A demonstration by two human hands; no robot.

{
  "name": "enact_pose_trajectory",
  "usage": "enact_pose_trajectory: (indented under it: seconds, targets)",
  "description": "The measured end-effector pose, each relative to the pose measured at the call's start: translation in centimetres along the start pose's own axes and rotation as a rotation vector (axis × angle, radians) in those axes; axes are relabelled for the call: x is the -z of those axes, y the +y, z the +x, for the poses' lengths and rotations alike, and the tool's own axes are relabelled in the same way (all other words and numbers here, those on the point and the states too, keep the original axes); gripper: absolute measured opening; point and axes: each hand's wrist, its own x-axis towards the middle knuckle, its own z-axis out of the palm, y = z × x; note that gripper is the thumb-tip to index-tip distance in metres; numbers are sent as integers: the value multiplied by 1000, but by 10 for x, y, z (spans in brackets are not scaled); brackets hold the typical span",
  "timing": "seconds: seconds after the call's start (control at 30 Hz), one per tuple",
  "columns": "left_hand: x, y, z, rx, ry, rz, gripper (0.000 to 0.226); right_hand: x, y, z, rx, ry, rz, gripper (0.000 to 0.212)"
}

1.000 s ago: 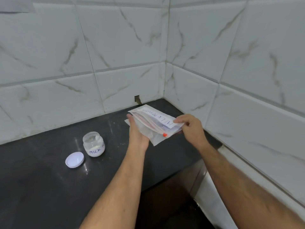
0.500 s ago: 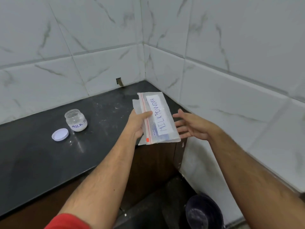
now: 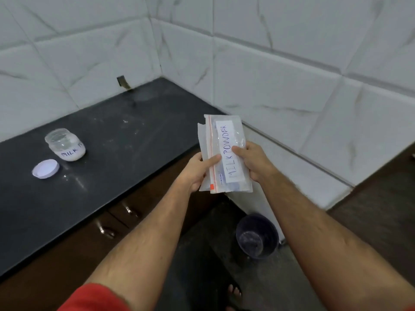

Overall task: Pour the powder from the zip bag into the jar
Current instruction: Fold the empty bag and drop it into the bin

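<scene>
Count: one zip bag (image 3: 225,153), one jar (image 3: 65,144), one white lid (image 3: 45,168), one dark bucket (image 3: 257,235), two hands.
Zip bag: was held upright in the air off the edge of the black counter (image 3: 112,140), between the two hands, its white label reading MILK POWDER and its red zip strip running lengthwise.
Left hand: the left hand (image 3: 197,170) gripped the bag's left edge, thumb laid across the front by the red strip.
Right hand: the right hand (image 3: 253,161) gripped the bag's right edge, thumb pressed on the label.
Jar: stood open on the counter well to the left of the hands, white powder in its bottom, the lid lying just beside it.
Hard to make out: fingers behind the bag were hidden; whether the zip was sealed could not be told; the jar's label was cut off after MILK.
</scene>
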Motion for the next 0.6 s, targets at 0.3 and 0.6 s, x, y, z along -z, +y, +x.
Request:
enact_pose_trajectory:
  seconds: [0.3,0.6]
  targets:
    - [-59,-65,12,104,111,113,30,56,71,-9,-51,295,-68,6]
    - [-134,-123,62,241,181,80,41,159,124,21,-388,74,46,47]
